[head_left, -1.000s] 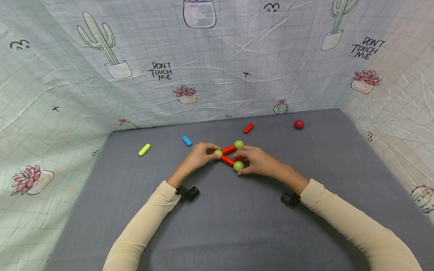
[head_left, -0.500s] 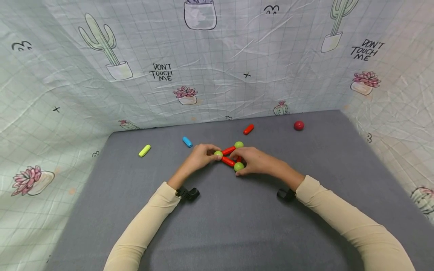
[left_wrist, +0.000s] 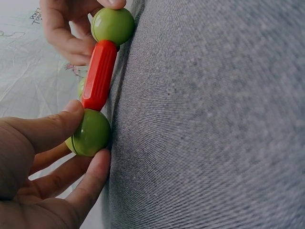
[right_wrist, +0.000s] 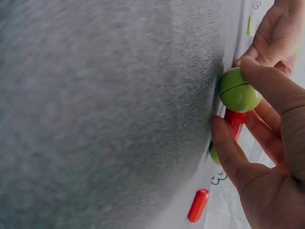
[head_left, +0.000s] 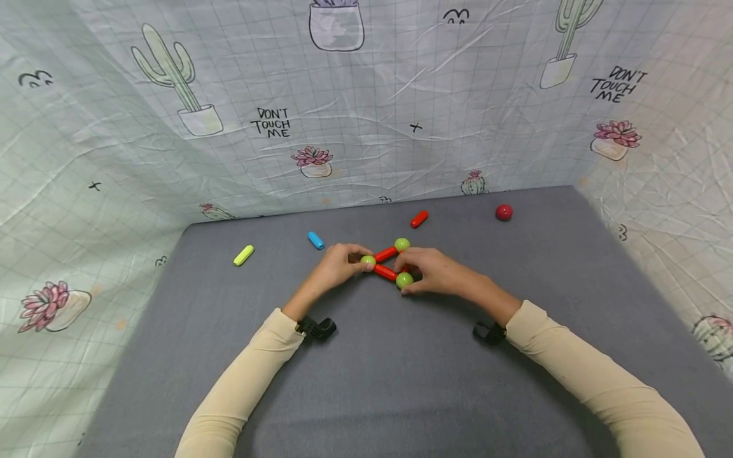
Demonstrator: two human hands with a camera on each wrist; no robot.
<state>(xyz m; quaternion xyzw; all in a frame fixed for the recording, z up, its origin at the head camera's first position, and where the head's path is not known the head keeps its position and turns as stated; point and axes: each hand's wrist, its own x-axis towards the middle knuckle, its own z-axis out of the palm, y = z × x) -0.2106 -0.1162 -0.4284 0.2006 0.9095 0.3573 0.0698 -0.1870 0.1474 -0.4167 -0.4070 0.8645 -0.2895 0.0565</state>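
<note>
Three green balls and three red rods form a triangle on the grey table. My left hand (head_left: 342, 262) pinches the left ball (left_wrist: 90, 133) between thumb and fingers. At the near right corner, my right hand (head_left: 439, 272) grips another green ball (right_wrist: 238, 90), its thumb on the near side. Red rods lead from the left ball to the far ball (head_left: 403, 244) and to the near one: the far rod (head_left: 386, 254) and the near rod (left_wrist: 100, 76). The third rod (right_wrist: 235, 121), between the two right-hand balls, is partly hidden by my right fingers.
Behind the triangle lie a loose red rod (head_left: 419, 219) and a blue rod (head_left: 315, 240). A yellow-green rod (head_left: 244, 255) rests at the left, a red ball (head_left: 504, 212) at the back right. A patterned cloth (head_left: 366, 95) hangs along the table's back edge.
My right hand has shifted slightly left and then back to the right, its fingers still at the near right ball. The left hand keeps its place on the left ball.
</note>
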